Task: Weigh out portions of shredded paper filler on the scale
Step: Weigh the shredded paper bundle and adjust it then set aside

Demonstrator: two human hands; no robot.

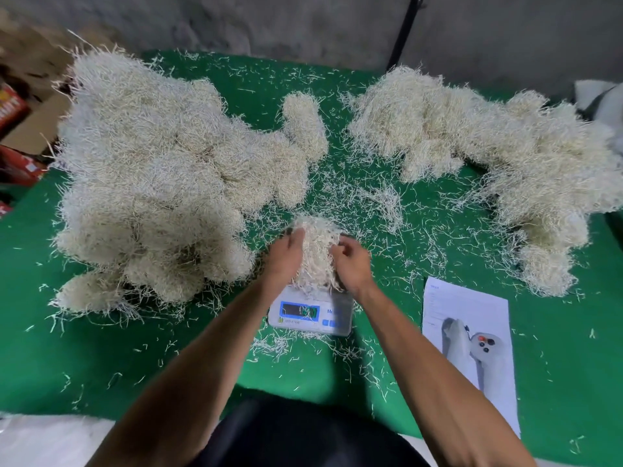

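Note:
A small white digital scale (312, 313) with a blue-framed display stands on the green table (101, 358) in front of me. A clump of pale shredded paper filler (317, 251) sits on its platform. My left hand (285, 256) lies against the clump's left side with straight fingers. On the clump's right side, my right hand (352, 264) has its fingers curled into the strands. A big heap of filler (151, 176) covers the left of the table. A second heap (488, 156) spreads over the right.
A printed sheet (468, 348) with a picture lies right of the scale. Loose strands litter the cloth. Cardboard and red boxes (17, 129) stand off the left edge. A black pole (404, 32) rises at the back.

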